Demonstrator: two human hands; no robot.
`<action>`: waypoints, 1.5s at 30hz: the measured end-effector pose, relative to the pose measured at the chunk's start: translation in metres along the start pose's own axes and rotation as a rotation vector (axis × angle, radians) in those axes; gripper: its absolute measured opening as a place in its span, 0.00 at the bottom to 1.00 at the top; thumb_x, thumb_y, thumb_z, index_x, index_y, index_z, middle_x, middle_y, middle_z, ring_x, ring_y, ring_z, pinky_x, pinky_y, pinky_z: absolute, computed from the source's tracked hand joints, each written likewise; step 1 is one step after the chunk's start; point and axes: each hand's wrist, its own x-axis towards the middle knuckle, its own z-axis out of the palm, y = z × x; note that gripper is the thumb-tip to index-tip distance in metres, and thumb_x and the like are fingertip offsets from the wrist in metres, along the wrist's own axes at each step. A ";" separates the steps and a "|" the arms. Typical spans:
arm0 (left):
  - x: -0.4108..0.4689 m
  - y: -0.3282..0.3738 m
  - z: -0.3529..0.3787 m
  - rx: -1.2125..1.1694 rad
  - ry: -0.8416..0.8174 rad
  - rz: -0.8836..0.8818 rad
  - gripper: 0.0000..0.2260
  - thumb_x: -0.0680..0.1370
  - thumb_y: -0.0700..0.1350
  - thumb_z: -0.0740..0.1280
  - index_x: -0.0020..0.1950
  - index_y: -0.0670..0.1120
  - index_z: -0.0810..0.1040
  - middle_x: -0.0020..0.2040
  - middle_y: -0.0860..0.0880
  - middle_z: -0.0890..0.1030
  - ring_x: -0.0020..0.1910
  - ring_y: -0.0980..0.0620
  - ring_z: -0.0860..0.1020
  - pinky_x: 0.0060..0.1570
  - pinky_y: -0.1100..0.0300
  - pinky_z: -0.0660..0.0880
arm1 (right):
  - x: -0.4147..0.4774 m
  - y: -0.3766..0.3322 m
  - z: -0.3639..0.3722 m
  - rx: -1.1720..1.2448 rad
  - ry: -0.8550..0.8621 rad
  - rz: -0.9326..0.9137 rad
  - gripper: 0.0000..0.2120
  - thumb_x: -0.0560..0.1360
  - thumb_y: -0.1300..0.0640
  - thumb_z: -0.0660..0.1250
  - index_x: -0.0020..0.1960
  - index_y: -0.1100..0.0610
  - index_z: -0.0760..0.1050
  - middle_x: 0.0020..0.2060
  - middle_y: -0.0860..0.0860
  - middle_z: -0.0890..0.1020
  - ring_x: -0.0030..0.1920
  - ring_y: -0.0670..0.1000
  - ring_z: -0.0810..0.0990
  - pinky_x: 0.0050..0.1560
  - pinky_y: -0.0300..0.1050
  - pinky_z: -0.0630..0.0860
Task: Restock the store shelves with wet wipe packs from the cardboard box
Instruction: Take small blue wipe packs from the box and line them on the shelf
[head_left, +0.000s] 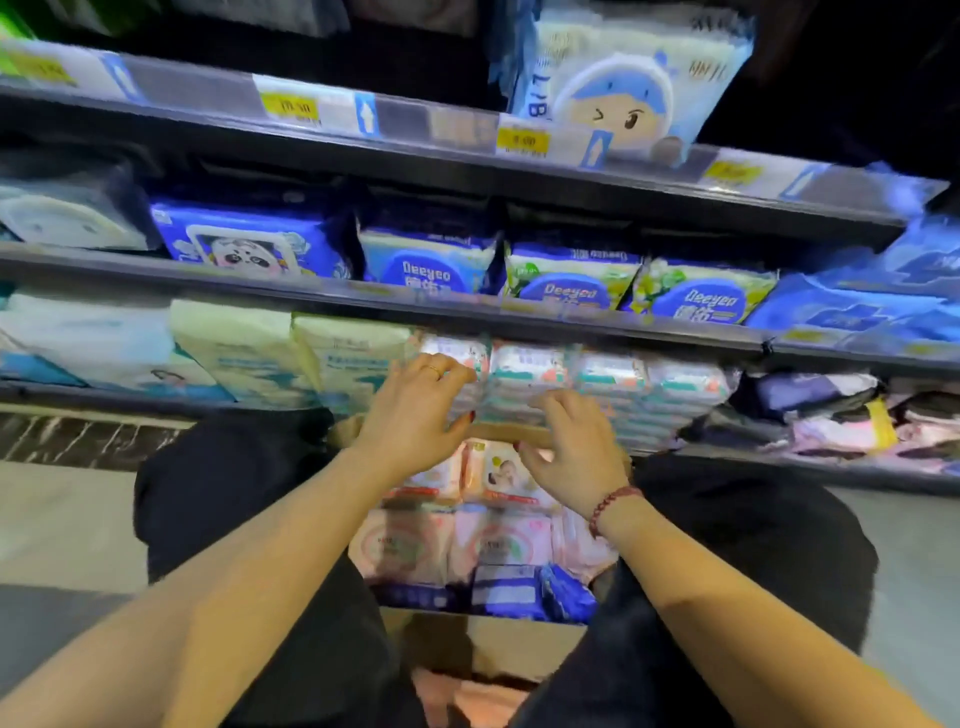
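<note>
While the left hand (415, 415) grips the wipe packs (530, 370) stacked on the shelf (831, 470) (above the cardboard box (511, 432)), the right hand (574, 449) rests spread fingers against them.

The left hand (415, 410) wears a gold ring (434, 370), the right hand (576, 447) a dark red bead bracelet (613, 506); the nails are painted red. At the fingertips are white packs (530, 364) with teal bands and coral patches. Under the hands, inside a brown cardboard box (511, 431), lie pale pink packs (498, 473) printed with a baby picture, and nearer the wrists dark blue packs (509, 590). Left of the left hand are cream packs (244, 348) with teal print. Above the hands are blue-and-white Deeyeo packs (431, 260), some with green leaves, and yellow price tags (289, 106).
</note>
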 end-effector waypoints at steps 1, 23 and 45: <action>-0.003 -0.001 0.009 -0.015 -0.023 -0.016 0.20 0.72 0.49 0.69 0.62 0.43 0.77 0.57 0.43 0.79 0.58 0.39 0.75 0.51 0.45 0.76 | -0.005 0.004 0.011 -0.010 -0.046 0.021 0.21 0.71 0.50 0.68 0.61 0.58 0.75 0.56 0.57 0.76 0.58 0.60 0.73 0.55 0.52 0.70; -0.043 -0.025 0.151 -0.193 -0.303 -0.317 0.19 0.74 0.48 0.68 0.64 0.46 0.75 0.60 0.45 0.77 0.61 0.43 0.71 0.54 0.51 0.70 | -0.077 0.055 0.164 0.205 -0.902 0.641 0.26 0.65 0.47 0.74 0.60 0.49 0.72 0.54 0.49 0.79 0.54 0.52 0.78 0.54 0.46 0.76; -0.059 -0.036 0.161 -0.270 -0.432 -0.454 0.19 0.77 0.48 0.66 0.68 0.50 0.72 0.67 0.48 0.73 0.67 0.47 0.67 0.64 0.51 0.68 | -0.067 0.063 0.203 0.471 -1.059 0.851 0.31 0.57 0.50 0.82 0.55 0.61 0.76 0.43 0.52 0.80 0.45 0.50 0.80 0.47 0.45 0.79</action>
